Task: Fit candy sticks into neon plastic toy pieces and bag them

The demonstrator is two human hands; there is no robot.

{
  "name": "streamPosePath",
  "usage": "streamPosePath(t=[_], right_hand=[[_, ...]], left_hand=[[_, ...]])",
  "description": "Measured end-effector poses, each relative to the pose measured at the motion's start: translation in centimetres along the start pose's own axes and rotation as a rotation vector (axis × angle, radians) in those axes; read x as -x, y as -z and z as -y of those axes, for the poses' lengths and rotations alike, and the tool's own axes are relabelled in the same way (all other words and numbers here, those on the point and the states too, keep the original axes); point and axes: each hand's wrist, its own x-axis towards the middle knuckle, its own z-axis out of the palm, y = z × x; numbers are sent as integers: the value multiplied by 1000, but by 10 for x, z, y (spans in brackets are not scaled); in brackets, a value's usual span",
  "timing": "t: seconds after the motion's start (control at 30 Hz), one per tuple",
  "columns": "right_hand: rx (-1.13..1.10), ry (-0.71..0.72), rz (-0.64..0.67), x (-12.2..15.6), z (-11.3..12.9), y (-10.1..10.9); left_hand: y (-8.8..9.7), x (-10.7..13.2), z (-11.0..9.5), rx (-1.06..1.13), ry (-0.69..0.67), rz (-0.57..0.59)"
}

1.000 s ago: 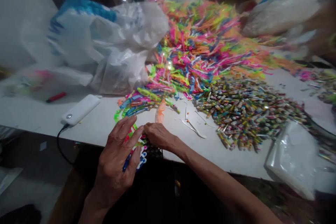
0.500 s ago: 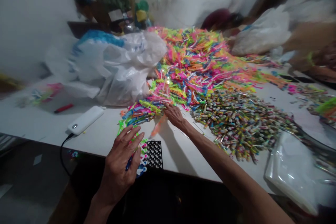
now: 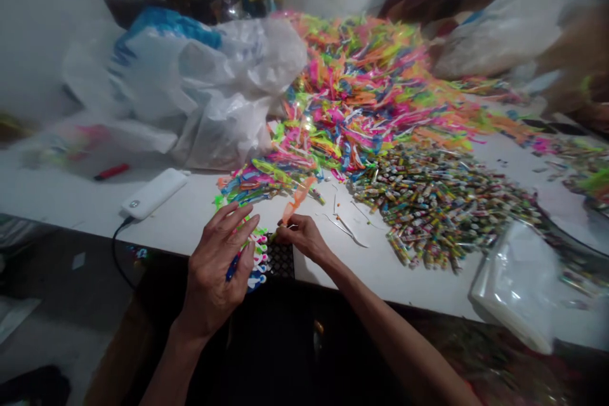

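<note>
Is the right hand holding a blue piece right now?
No, the right hand pinches an orange plastic piece.

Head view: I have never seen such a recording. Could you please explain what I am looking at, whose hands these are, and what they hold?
There is no machine here. A person wears one camera on the head, looking forward and down, so both hands at the bottom are that person's own. The left hand covers and seems to grip a row of coloured pieces lying on a black grid at the edge of the table. The right hand pinches the lower end of an orange plastic piece, which points up and away. Behind lies a big pile of bright plastic pieces, and to its right a heap of small wrapped rolls. A white plastic bag, a white power bank and clear bags also lie there. The far edges are blurred.
</note>
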Motion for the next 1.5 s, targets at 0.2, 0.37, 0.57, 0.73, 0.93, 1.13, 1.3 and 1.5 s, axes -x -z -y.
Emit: streamPosePath(t=[0.2, 0.37, 0.57, 0.73, 0.93, 1.13, 1.3, 1.5], right_hand=[[478, 199, -53, -6, 5, -7], [506, 178, -37, -9, 1, 6], [962, 251, 36, -1, 5, -13], [1057, 253, 294, -18, 31, -6], [1257, 265, -18, -91, 61, -5], [1238, 207, -59, -76, 42, 14], [905, -29, -80, -8, 24, 79], [241, -65, -54, 51, -6, 66]], left_hand=[[0, 0, 0, -4, 16, 12], [-3, 2, 3, -19, -9, 9], [-4, 3, 2, -18, -14, 25], [-1, -1, 5, -40, -41, 41], [-1, 2, 3, -91, 9, -70], [-5, 0, 3, -109, -11, -59], [-9, -3, 3, -75, -21, -99], [-12, -1, -1, -62, -20, -119]])
